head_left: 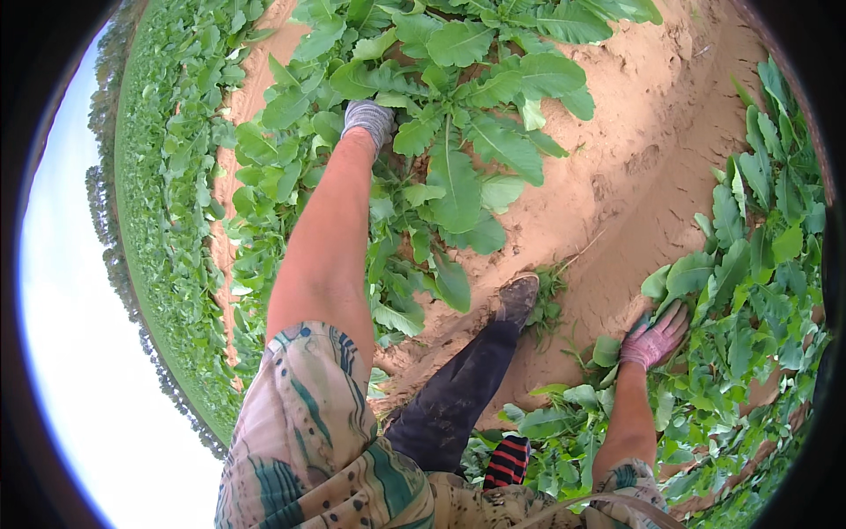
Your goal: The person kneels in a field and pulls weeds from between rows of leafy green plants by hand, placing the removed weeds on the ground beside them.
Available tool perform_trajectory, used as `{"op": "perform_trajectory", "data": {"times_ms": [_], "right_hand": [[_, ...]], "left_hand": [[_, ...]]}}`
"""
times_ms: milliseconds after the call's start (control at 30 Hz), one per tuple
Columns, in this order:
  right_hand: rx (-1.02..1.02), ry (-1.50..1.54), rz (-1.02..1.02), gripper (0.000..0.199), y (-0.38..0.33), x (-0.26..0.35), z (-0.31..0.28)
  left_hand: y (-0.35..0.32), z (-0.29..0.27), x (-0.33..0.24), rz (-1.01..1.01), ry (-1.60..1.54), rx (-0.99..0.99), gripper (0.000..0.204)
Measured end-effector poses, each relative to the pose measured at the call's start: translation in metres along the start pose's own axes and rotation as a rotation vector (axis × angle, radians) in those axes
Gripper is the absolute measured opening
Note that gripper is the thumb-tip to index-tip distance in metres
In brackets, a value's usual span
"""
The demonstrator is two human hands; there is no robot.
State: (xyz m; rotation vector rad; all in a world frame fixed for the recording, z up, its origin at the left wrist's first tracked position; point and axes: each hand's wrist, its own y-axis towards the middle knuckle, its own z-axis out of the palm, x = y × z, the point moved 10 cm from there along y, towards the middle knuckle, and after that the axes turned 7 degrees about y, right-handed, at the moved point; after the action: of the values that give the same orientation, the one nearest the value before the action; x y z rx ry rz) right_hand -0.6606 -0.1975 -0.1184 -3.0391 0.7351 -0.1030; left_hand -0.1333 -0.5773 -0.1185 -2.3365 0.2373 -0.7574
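My left hand [370, 121], in a grey knit glove, reaches forward into a dense row of broad-leaved green plants [456, 119]. Leaves cover its fingers, so whether it grips anything stays hidden. Off to the right, my right hand [654, 337] wears a pinkish, soiled glove. Its fingers are stretched out over the edge of another leafy row [727, 273], touching or just above the foliage, and no object shows in it.
Sandy soil [617, 194] runs between the two rows, with a small weed clump [550, 300] on it. My dark, muddy trouser leg [458, 388] and shoe [518, 298] stand there. More crop rows [176, 176] stretch left toward distant trees [106, 203].
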Motion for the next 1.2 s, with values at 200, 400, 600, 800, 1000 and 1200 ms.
{"op": "perform_trajectory", "data": {"times_ms": [200,400,600,800,1000,1200], "right_hand": [[-0.014,0.034,-0.014,0.086,0.0,0.001,-0.002],[0.006,-0.001,0.004,0.088,0.0,-0.001,0.0],[0.012,-0.008,-0.007,0.086,0.0,-0.001,0.002],[-0.026,0.013,-0.044,0.085,0.001,0.001,-0.002],[0.011,0.022,-0.014,0.086,0.001,-0.001,0.002],[0.007,-0.009,0.012,0.079,0.001,-0.005,0.004]], "left_hand": [[-0.037,0.033,0.012,-0.22,-1.551,-0.147,0.027],[-0.086,-0.011,0.038,-0.29,-1.506,-0.366,0.023],[-0.026,-0.047,0.058,-0.514,-0.867,-0.505,0.039],[-0.003,-0.102,0.029,-0.232,-0.395,-0.436,0.038],[0.026,-0.079,0.035,-0.437,-0.487,-0.09,0.053],[0.052,-0.086,0.042,-0.244,-0.223,-0.06,0.034]]}}
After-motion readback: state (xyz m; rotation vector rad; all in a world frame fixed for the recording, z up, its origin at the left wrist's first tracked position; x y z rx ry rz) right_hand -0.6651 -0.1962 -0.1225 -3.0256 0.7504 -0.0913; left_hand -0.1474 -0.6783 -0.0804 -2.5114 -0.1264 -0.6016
